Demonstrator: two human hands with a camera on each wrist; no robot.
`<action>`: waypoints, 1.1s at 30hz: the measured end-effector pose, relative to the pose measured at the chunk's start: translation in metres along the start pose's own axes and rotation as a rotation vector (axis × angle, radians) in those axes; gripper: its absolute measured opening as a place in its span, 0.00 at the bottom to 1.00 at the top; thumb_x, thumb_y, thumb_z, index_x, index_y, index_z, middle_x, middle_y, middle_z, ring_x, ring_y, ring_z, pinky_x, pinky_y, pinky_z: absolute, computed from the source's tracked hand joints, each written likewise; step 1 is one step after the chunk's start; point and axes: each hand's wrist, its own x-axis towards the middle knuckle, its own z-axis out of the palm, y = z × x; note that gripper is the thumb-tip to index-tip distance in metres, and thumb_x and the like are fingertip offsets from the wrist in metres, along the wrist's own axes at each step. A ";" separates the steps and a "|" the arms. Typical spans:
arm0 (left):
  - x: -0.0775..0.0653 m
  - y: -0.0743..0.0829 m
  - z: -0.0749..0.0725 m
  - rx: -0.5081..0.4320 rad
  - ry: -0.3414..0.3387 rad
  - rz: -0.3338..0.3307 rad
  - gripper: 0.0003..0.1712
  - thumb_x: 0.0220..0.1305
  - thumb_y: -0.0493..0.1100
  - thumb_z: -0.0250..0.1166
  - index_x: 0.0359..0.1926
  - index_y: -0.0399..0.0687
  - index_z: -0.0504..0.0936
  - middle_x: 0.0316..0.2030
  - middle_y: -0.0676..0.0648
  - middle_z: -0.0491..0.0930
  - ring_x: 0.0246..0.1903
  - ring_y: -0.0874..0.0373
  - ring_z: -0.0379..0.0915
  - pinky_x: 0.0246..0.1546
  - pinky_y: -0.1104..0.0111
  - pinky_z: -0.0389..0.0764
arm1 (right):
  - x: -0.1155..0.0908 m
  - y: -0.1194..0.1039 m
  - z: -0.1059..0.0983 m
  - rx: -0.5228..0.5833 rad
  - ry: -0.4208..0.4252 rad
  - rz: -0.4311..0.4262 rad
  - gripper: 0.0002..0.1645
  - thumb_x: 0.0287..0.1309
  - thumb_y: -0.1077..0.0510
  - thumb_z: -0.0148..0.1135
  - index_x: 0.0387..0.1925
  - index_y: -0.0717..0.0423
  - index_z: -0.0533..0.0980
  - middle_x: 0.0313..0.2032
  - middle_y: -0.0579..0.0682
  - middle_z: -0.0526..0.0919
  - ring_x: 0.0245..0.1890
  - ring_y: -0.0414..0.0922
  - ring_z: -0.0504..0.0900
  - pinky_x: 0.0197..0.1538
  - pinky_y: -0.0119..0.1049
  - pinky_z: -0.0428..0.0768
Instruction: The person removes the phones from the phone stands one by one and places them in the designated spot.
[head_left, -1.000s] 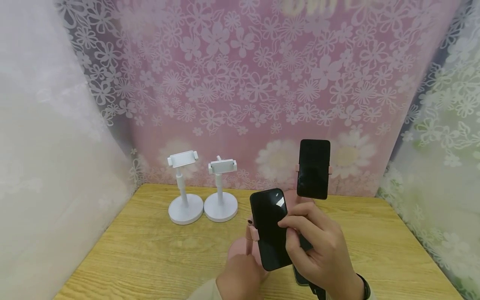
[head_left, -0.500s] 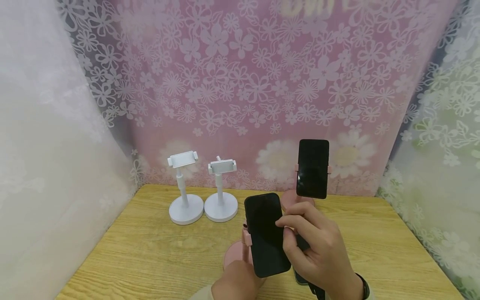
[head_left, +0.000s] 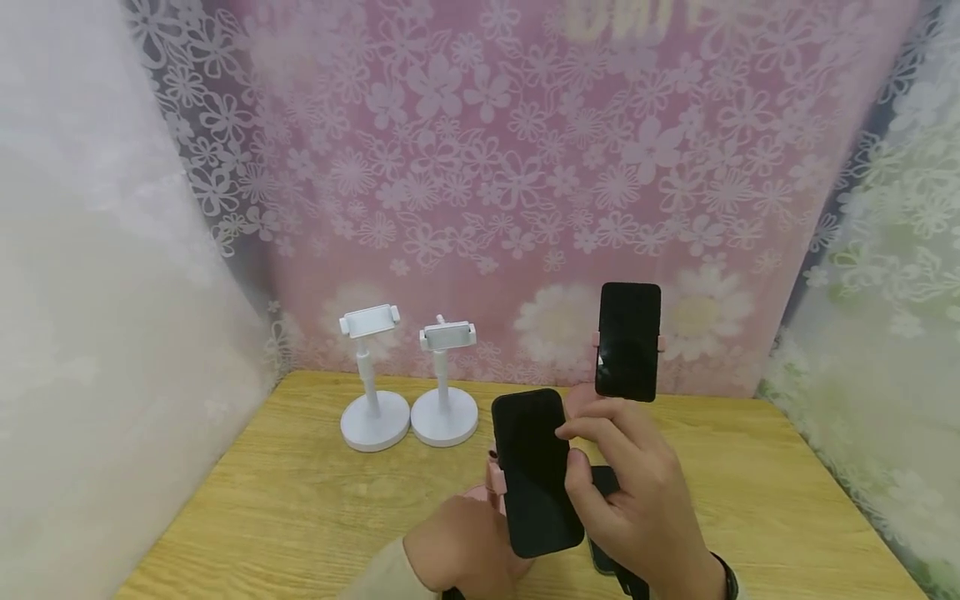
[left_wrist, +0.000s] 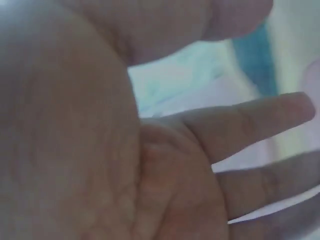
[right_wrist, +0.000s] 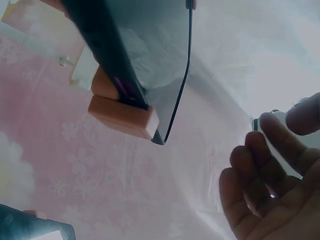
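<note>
A black phone stands tilted in the pink clamp of a pink phone stand. My left hand is low by this stand and covers part of its base; in the left wrist view its fingers are spread and straight, with nothing in them. At the phone's right edge, my right hand has loosely bent fingers, index and thumb apart. From the right wrist view, the right fingers hold nothing and are apart from the clamp. Under the right hand lies another dark phone, partly hidden.
Behind stands a second pink stand bearing a black phone. Two white phone stands are at the back left of the wooden table. Flowered cloth hangs at the back and sides.
The front phone and its stand have shifted slightly left and down. My left hand has moved left, showing more sleeve. My right thumb and index finger have parted a little.
</note>
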 end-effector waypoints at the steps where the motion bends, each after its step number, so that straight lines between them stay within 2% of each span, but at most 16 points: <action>1: -0.003 -0.005 -0.008 -0.041 0.010 -0.018 0.22 0.68 0.65 0.62 0.46 0.54 0.85 0.23 0.56 0.78 0.28 0.63 0.76 0.33 0.66 0.79 | -0.001 0.000 -0.001 -0.015 -0.019 0.031 0.10 0.62 0.62 0.57 0.42 0.54 0.83 0.44 0.49 0.82 0.43 0.44 0.78 0.49 0.25 0.74; 3: -0.012 -0.018 -0.025 -0.116 0.068 -0.053 0.19 0.67 0.64 0.63 0.40 0.56 0.86 0.26 0.57 0.78 0.30 0.62 0.75 0.33 0.63 0.78 | -0.001 -0.001 -0.002 -0.045 -0.053 0.093 0.14 0.57 0.66 0.60 0.44 0.54 0.82 0.45 0.48 0.82 0.43 0.42 0.79 0.52 0.21 0.75; 4: -0.020 -0.026 -0.033 -0.157 0.126 -0.063 0.17 0.66 0.61 0.65 0.37 0.55 0.85 0.25 0.57 0.78 0.28 0.61 0.74 0.31 0.63 0.77 | -0.002 -0.001 -0.001 -0.069 -0.066 0.122 0.15 0.56 0.67 0.62 0.45 0.54 0.82 0.45 0.47 0.82 0.42 0.41 0.79 0.51 0.20 0.75; 6: -0.035 -0.039 -0.047 -0.194 0.274 -0.085 0.12 0.67 0.55 0.66 0.32 0.55 0.82 0.23 0.59 0.76 0.24 0.62 0.71 0.29 0.63 0.75 | -0.002 -0.002 0.000 -0.117 -0.089 0.178 0.16 0.55 0.68 0.63 0.46 0.54 0.81 0.45 0.45 0.81 0.40 0.39 0.78 0.47 0.20 0.76; 8: -0.050 -0.047 -0.058 -0.230 0.436 -0.081 0.09 0.69 0.50 0.66 0.31 0.56 0.81 0.22 0.61 0.75 0.22 0.64 0.69 0.26 0.64 0.72 | -0.002 -0.002 0.002 -0.178 -0.112 0.237 0.16 0.54 0.68 0.64 0.46 0.54 0.80 0.42 0.44 0.80 0.36 0.37 0.76 0.41 0.24 0.77; 11: -0.065 -0.048 -0.069 -0.249 0.648 -0.059 0.07 0.70 0.51 0.67 0.33 0.60 0.81 0.22 0.66 0.75 0.22 0.69 0.69 0.26 0.67 0.73 | -0.001 -0.003 0.005 -0.276 -0.206 0.363 0.14 0.56 0.64 0.65 0.45 0.53 0.80 0.39 0.43 0.80 0.35 0.36 0.75 0.36 0.34 0.79; 13: -0.070 -0.044 -0.073 -0.283 0.730 -0.028 0.07 0.70 0.55 0.68 0.37 0.62 0.83 0.24 0.68 0.77 0.25 0.71 0.72 0.28 0.69 0.75 | 0.000 -0.003 0.006 -0.320 -0.308 0.464 0.10 0.58 0.61 0.65 0.43 0.52 0.81 0.36 0.43 0.79 0.33 0.37 0.75 0.33 0.38 0.79; 14: -0.072 -0.042 -0.074 -0.299 0.750 -0.006 0.08 0.70 0.58 0.68 0.38 0.63 0.84 0.26 0.69 0.78 0.27 0.72 0.74 0.30 0.69 0.76 | 0.000 -0.003 0.007 -0.334 -0.359 0.505 0.08 0.59 0.60 0.65 0.41 0.51 0.81 0.34 0.43 0.79 0.32 0.38 0.74 0.32 0.39 0.79; 16: -0.073 -0.037 -0.075 -0.331 0.747 0.050 0.13 0.69 0.63 0.67 0.42 0.64 0.85 0.30 0.69 0.81 0.31 0.72 0.77 0.33 0.70 0.78 | 0.001 -0.003 0.008 -0.347 -0.445 0.571 0.05 0.61 0.58 0.64 0.39 0.49 0.80 0.32 0.43 0.77 0.29 0.39 0.73 0.30 0.38 0.76; 18: -0.073 -0.032 -0.075 -0.350 0.698 0.102 0.18 0.68 0.68 0.65 0.45 0.65 0.85 0.34 0.68 0.82 0.36 0.72 0.79 0.35 0.69 0.79 | 0.002 -0.002 0.009 -0.350 -0.499 0.611 0.02 0.63 0.57 0.63 0.38 0.49 0.79 0.30 0.43 0.75 0.27 0.39 0.71 0.29 0.37 0.74; 21: -0.072 -0.027 -0.074 -0.361 0.599 0.158 0.20 0.68 0.71 0.63 0.46 0.66 0.86 0.39 0.68 0.83 0.39 0.71 0.80 0.38 0.69 0.80 | 0.001 -0.002 0.008 -0.347 -0.523 0.634 0.03 0.63 0.57 0.63 0.38 0.48 0.80 0.30 0.43 0.75 0.27 0.39 0.71 0.29 0.37 0.74; 25: -0.072 -0.027 -0.073 -0.345 0.498 0.182 0.18 0.68 0.68 0.65 0.45 0.67 0.86 0.37 0.67 0.82 0.37 0.72 0.78 0.36 0.71 0.79 | 0.000 -0.002 0.006 -0.356 -0.556 0.636 0.09 0.63 0.57 0.63 0.45 0.50 0.83 0.31 0.43 0.77 0.27 0.40 0.72 0.31 0.38 0.77; 28: -0.072 -0.028 -0.073 -0.329 0.474 0.182 0.13 0.67 0.65 0.67 0.42 0.67 0.86 0.34 0.67 0.80 0.35 0.73 0.75 0.34 0.72 0.77 | 0.001 -0.003 0.007 -0.368 -0.560 0.612 0.14 0.63 0.58 0.63 0.49 0.53 0.84 0.31 0.43 0.77 0.27 0.39 0.72 0.31 0.38 0.77; 33: -0.071 -0.025 -0.071 -0.305 0.484 0.179 0.13 0.67 0.64 0.68 0.40 0.65 0.86 0.32 0.67 0.79 0.32 0.74 0.74 0.31 0.73 0.75 | 0.001 -0.003 0.009 -0.384 -0.526 0.562 0.17 0.61 0.60 0.64 0.51 0.55 0.84 0.30 0.43 0.77 0.25 0.38 0.70 0.28 0.36 0.75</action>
